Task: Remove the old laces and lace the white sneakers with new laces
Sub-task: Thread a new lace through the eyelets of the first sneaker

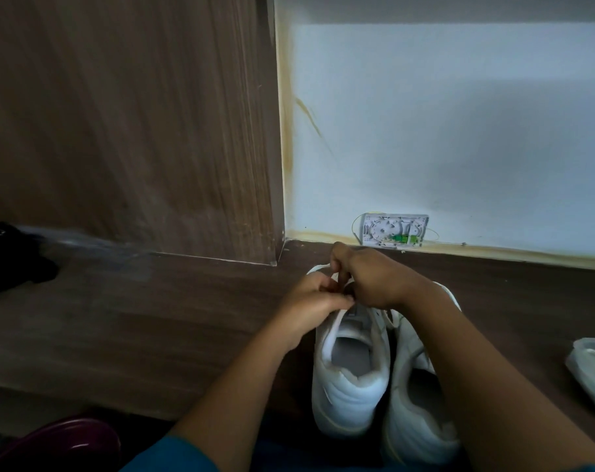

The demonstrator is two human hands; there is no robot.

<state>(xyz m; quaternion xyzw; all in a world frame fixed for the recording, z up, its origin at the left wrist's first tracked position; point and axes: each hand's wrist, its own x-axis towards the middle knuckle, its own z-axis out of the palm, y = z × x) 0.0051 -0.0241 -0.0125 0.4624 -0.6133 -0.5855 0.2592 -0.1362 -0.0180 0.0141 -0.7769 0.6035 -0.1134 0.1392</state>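
Two white sneakers are standing side by side on the dark wood-grain desk [153, 335], heels pointing toward the camera and toes toward the wall [459, 131]. The first sneaker [350, 386] is sitting on the side of the wooden panel [119, 131]. The second sneaker [415, 413] is touching it along its other side and is partly covered by the right forearm.

Both hands are working together over the throat of the first sneaker, knuckles almost touching.
- The right hand [367, 277] is reaching in from above with its fingers curled, and it is pinching a short white strand of lace [340, 276] that is showing between the two hands.
- The left hand [309, 301] is lying against the panel side of the same sneaker with its fingers curled inward. What they are closing on is hidden, so its grip cannot be told.

A faint curved mark is showing low on the first sneaker's heel side, but it is too blurred to identify as a brand. A small white wall box [395, 230] with green inserts is sitting at the foot of the wall just beyond the hands, and any print on it is too small to read.

Well apart from the sneakers:
- A black object [10, 257] is lying at the far left of the desk.
- A clear plastic package [592, 373] is lying at the right edge.
- A maroon rounded object [61, 444] is showing below the desk's front edge.
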